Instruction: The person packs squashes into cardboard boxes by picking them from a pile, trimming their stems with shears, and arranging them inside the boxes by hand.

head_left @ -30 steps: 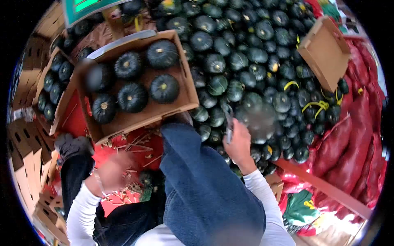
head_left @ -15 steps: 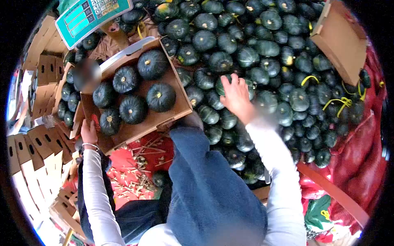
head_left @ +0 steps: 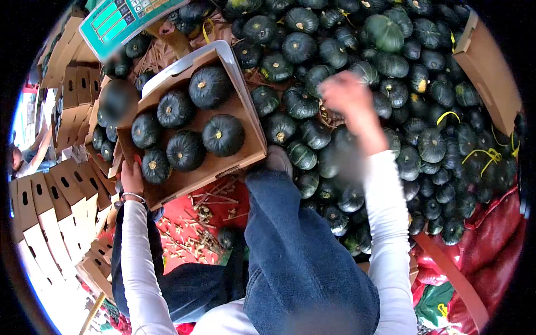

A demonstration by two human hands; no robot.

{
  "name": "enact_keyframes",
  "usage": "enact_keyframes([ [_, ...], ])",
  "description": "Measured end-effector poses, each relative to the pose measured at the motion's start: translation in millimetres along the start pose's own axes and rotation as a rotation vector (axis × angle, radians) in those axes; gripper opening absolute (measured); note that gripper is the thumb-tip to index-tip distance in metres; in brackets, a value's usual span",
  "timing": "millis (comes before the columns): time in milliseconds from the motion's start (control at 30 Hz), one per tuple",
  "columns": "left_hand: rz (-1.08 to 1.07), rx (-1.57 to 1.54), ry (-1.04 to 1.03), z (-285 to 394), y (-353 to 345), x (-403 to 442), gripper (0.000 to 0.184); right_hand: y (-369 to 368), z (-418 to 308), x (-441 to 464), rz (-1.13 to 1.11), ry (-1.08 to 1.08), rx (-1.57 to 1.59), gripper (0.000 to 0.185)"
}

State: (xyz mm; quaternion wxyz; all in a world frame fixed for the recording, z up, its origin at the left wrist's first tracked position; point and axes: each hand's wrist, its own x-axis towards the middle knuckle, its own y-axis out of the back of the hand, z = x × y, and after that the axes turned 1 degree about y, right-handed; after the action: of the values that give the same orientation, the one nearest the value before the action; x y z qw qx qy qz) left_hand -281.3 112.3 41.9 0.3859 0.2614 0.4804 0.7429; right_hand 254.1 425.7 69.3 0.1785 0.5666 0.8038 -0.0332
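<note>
While the left hand [head_left: 132, 180] grasps the near left edge of the open carton [head_left: 209, 176], the right hand [head_left: 349, 100] is out over the far middle of the pile of pumpkins [head_left: 431, 146]. Its fingers are blurred, so I can't tell whether that grip is released, clenched or around anything.

The carton, at the left of the scene, carries six dark pumpkins in two rows, with a white rim [head_left: 184, 64] along its far side. To my eye, the left hand does best with light, even pressure at that edge; a hard pull there could skew the carton and set its round load rolling.

For the right hand, a broad palm and spread fingers around one pumpkin's body seem safer than pinching its stem stub. The pumpkins lie touching, so a straight lift, with little sideways drag, disturbs the neighbours least. Just beside the hand there's a small gap with straw-like bits [head_left: 330, 116], where nearby pumpkins might slump.
</note>
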Motion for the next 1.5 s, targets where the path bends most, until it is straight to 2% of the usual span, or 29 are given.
enact_keyframes([
  [33,0.003,0.029,0.035,-2.9,-1.4,0.9,0.024,-31.2,12.3,-2.6,-0.088,-0.063,-0.5,0.076],
  [67,0.112,0.06,-0.068,10.3,0.9,5.6,0.027,-52.5,25.4,-12.9,-0.148,-0.021,-0.679,0.088],
  [100,0.222,0.095,-0.17,41.5,8.2,11.6,0.031,-77.9,32.0,-6.5,-0.091,-0.141,-0.958,0.091],
  [167,0.322,0.129,-0.324,119.3,24.4,20.6,0.038,-96.6,53.8,12.7,0.082,-0.176,-0.923,0.094],
  [200,0.312,0.129,-0.383,165.5,31.5,26.4,0.042,-102.6,58.5,17.0,0.194,-0.178,-0.908,0.096],
  [267,0.18,-0.017,-0.657,252.6,30.8,37.9,0.039,-98.8,44.4,19.5,0.186,-0.212,-0.825,0.093],
  [333,-0.066,-0.137,-0.766,304.5,-7.0,50.7,0.033,-80.3,66.2,27.1,0.129,-0.026,-0.554,0.091],
  [400,-0.365,0.039,-0.805,354.1,-52.6,65.5,0.032,-71.2,60.8,10.9,0.033,-0.066,0.135,0.076],
  [467,-0.69,0.543,-0.733,397.8,-108.7,80.6,0.042,-62.1,35.0,-24.1,-0.13,-0.216,0.973,0.069],
  [533,-1.208,0.817,-0.559,401.2,-193.0,105.8,0.065,-52.8,18.3,-42.8,-0.177,-0.237,1.288,0.067],
  [600,-1.292,1.1,-0.401,415.3,-213.5,96.6,0.087,-43.3,14.3,-45.8,-0.117,-0.308,1.305,0.072],
  [667,-1.314,1.076,-0.437,405.8,-246.0,99.3,0.096,-30.6,11.2,-41.6,-0.054,-0.36,1.26,0.071],
  [733,-1.267,0.913,-0.42,398.7,-234.4,98.7,0.098,-17.6,-12.8,-35.0,0.123,-0.338,1.236,0.069],
  [767,-1.266,0.82,-0.347,402.8,-220.0,101.5,0.102,-5.2,-15.5,-30.0,0.019,-0.229,1.404,0.067],
  [800,-1.267,0.84,-0.32,410.6,-206.2,98.3,0.105,6.4,-11.5,-24.5,-0.216,0.034,1.451,0.068],
  [867,-1.092,0.83,-0.381,415.9,-182.8,90.5,0.097,13.1,-24.3,-21.9,0.057,0.099,1.292,0.067],
  [900,-1.018,0.739,-0.412,410.4,-191.0,99.4,0.089,9.5,-21.4,-22.4,0.11,0.069,0.944,0.058],
  [933,-0.946,0.647,-0.445,401.8,-209.4,114.4,0.081,-1.0,-5.6,-30.9,-0.006,0.147,0.527,0.048],
  [967,-0.881,0.557,-0.483,394.5,-221.9,124.0,0.074,-12.7,7.7,-31.9,-0.142,0.011,0.22,0.048],
  [1000,-0.604,0.291,-0.453,406.3,-198.1,135.1,0.049,-27.0,21.9,-38.2,-0.273,-0.135,-0.086,0.049],
  [1033,-0.562,0.205,-0.591,401.2,-200.3,161.5,0.04,-48.2,39.7,-44.9,-0.235,0.071,-0.481,0.054],
  [1067,-0.714,0.302,-0.608,415.7,-173.7,170.2,0.037,-70.3,55.6,-48.1,-0.194,0.29,-0.881,0.06],
  [1133,-0.825,0.526,-0.717,425.6,-156.2,171.7,0.039,-106.0,78.6,-39.2,-0.264,0.358,-1.228,0.073],
  [1167,-0.978,0.707,-0.663,433.8,-160.5,165.7,0.046,-121.3,80.1,-28.7,-0.288,0.31,-1.181,0.074],
  [1233,-1.083,0.681,-0.65,419.4,-175.5,144.6,0.067,-137.3,81.5,-9.5,-0.341,0.207,-1.082,0.078],
  [1267,-1.113,0.649,-0.591,399.5,-204.3,137.6,0.072,-133.1,80.5,-10.4,-0.328,0.206,-1.025,0.079],
  [1367,-1.045,0.613,-0.567,392.5,-211.3,112.8,0.083,-110.2,55.1,-28.3,-0.308,0.165,-0.849,0.077],
  [1433,-1.154,0.61,-0.604,390.2,-216.3,116.5,0.086,-83.8,36.3,-35.7,-0.199,0.086,-0.631,0.076],
  [1500,-1.127,0.694,-0.546,407.4,-208.7,104.4,0.089,-45.7,35.4,-22.1,0.065,0.23,-0.364,0.067],
])
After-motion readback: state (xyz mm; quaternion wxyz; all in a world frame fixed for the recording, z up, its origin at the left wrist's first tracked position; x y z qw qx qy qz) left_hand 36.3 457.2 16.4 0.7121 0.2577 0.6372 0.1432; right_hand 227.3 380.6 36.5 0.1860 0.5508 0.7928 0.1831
